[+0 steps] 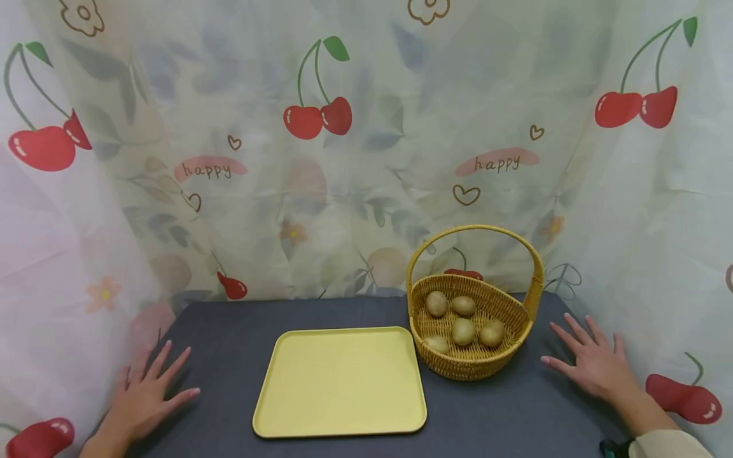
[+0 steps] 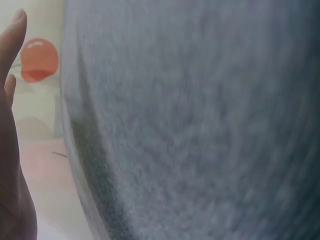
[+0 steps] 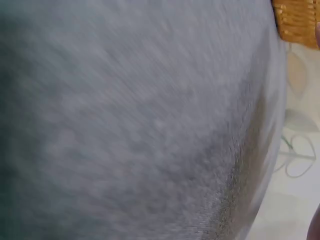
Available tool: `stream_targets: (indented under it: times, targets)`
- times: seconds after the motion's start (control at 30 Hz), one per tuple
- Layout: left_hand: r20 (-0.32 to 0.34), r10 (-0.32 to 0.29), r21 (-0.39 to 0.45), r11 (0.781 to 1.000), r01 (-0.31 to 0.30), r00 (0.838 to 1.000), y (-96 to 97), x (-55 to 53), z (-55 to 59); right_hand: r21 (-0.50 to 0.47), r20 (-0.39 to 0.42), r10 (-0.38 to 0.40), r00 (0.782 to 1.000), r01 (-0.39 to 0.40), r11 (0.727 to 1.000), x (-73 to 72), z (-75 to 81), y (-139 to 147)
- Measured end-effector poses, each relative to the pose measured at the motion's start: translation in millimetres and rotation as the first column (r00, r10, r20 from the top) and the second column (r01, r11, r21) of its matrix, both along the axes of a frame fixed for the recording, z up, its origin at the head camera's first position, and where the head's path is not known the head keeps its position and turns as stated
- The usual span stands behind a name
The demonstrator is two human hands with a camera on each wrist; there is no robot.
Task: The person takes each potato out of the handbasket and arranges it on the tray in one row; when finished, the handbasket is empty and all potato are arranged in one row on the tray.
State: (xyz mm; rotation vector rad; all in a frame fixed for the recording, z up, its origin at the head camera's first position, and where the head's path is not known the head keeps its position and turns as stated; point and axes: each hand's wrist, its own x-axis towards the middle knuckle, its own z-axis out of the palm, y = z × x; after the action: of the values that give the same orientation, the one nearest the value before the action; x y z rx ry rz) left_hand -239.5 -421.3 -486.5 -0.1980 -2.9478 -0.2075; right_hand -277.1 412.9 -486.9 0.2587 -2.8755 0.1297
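My left hand (image 1: pixel 140 402), fingers spread, is at the left side of the dark table, with nothing in it. In the left wrist view, part of that hand (image 2: pixel 11 150) shows along the left edge. My right hand (image 1: pixel 599 364) is spread out at the right side of the table, holding nothing. To its left stands a wicker basket (image 1: pixel 469 369) with a tall arched handle. Several brownish round potatoes (image 1: pixel 464 331) lie inside it. A pale yellow rectangular tray (image 1: pixel 340 381) lies flat between the hands, left of the basket and bare on top.
A dark grey cloth (image 1: pixel 223 356) covers the table. Pale curtains (image 1: pixel 355 191) printed with cherries and leaves close in the back and both sides. The basket's wall (image 3: pixel 297 22) shows at the top right of the right wrist view.
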Motion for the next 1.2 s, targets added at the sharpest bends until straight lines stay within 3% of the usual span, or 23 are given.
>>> stream_targets:
  times: [0.2, 0.33, 0.57, 0.7, 0.83, 0.9, 1.07, 1.2]
  targets:
    - [-0.041, -0.002, 0.037, 0.999, 0.003, 0.999, 12.9, 0.6, 1.6, -0.024, -0.107, 0.042, 0.993, -0.044, 0.999, 11.7, -1.5, -13]
    - [-0.102, -0.022, 0.069, 0.997, 0.029, 0.995, 24.8, 1.4, 2.6, -0.081, -0.169, 0.059, 0.984, -0.074, 0.994, 20.4, -2.0, -26]
    - [-0.232, -0.064, 0.168, 0.98, 0.104, 0.971, 44.8, 5.0, 10.0, -0.21, -0.253, 0.086, 0.964, -0.142, 0.967, 38.3, 2.7, -51]
    - [-0.288, -0.1, 0.264, 0.948, 0.18, 0.952, 55.1, 8.1, 20.3, -0.275, -0.31, 0.124, 0.943, -0.213, 0.937, 42.5, 9.3, -66]
    - [-0.287, -0.127, 0.374, 0.898, 0.233, 0.949, 65.8, 13.1, 32.0, -0.359, -0.359, 0.174, 0.917, -0.308, 0.881, 46.3, 18.9, -83]
    - [-0.278, -0.134, 0.42, 0.874, 0.246, 0.951, 71.5, 14.8, 39.5, -0.402, -0.374, 0.195, 0.907, -0.348, 0.847, 47.5, 25.0, -92]
    - [-0.28, -0.112, 0.474, 0.848, 0.239, 0.953, 87.6, 19.1, 60.0, -0.462, -0.422, 0.223, 0.879, -0.42, 0.781, 44.6, 43.5, -115]
    - [-0.32, -0.126, 0.526, 0.801, 0.287, 0.939, 100.6, 22.0, 75.1, -0.473, -0.468, 0.238, 0.851, -0.469, 0.746, 35.8, 58.7, -133]
